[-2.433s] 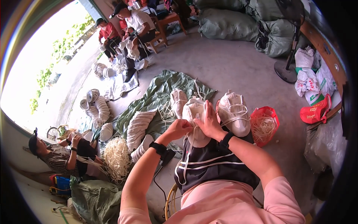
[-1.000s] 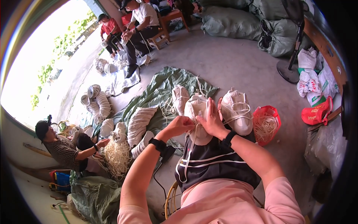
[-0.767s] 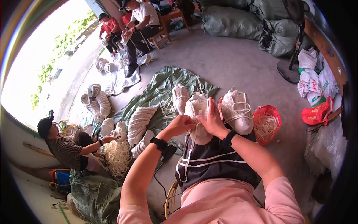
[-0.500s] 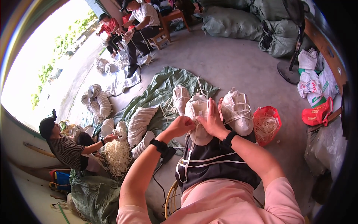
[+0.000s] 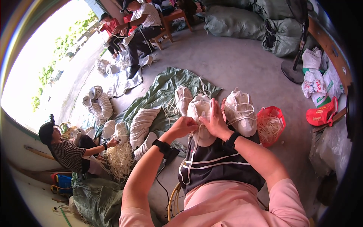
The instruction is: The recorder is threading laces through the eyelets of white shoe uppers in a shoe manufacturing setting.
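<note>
A white shoe rests on my lap over dark shorts. My left hand pinches a white lace at the shoe's near side; the lace trails down over my lap. My right hand lies on top of the shoe, fingers pressed on its upper. A second white shoe with laces sits just right of my right hand. A third white shoe lies a little beyond, on a green tarp.
A red bag of white laces stands at my right. Stacks of white soles lie left. A person in a striped shirt sits lower left by a lace heap. More people sit far back. Stuffed sacks and a fan stand are beyond.
My hands stay on the shoe with only small finger shifts. The person at lower left has moved their head and reached toward the lace heap.
</note>
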Demonstrator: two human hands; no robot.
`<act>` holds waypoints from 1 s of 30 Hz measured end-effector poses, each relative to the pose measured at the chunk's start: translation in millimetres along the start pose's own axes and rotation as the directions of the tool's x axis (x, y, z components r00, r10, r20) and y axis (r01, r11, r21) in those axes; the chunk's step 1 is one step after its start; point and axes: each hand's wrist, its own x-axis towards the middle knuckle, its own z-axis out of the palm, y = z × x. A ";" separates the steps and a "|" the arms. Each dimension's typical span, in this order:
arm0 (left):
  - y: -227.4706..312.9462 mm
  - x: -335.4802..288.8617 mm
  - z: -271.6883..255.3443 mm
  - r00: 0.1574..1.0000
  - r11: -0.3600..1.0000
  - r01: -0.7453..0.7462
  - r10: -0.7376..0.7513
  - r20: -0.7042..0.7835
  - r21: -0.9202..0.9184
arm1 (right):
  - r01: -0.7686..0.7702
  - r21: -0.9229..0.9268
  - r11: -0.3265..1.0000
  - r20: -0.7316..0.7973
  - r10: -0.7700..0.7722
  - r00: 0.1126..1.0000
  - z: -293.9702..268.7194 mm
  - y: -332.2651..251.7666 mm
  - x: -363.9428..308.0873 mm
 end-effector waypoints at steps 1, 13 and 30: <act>0.8 0.2 0.4 1.000 1.000 -0.001 0.001 0.000 0.000 | 0.000 0.000 1.000 -0.001 0.000 1.000 -1.0 -0.5 0.0; 5.3 -7.6 -2.1 0.998 0.996 0.042 -0.038 0.045 -0.074 | -0.006 0.087 0.996 -0.002 0.006 1.000 0.2 1.5 -3.9; 12.2 -6.6 1.4 0.997 0.998 0.068 -0.068 0.042 0.000 | -0.014 0.019 1.000 0.013 0.013 1.000 -10.9 -4.5 -4.9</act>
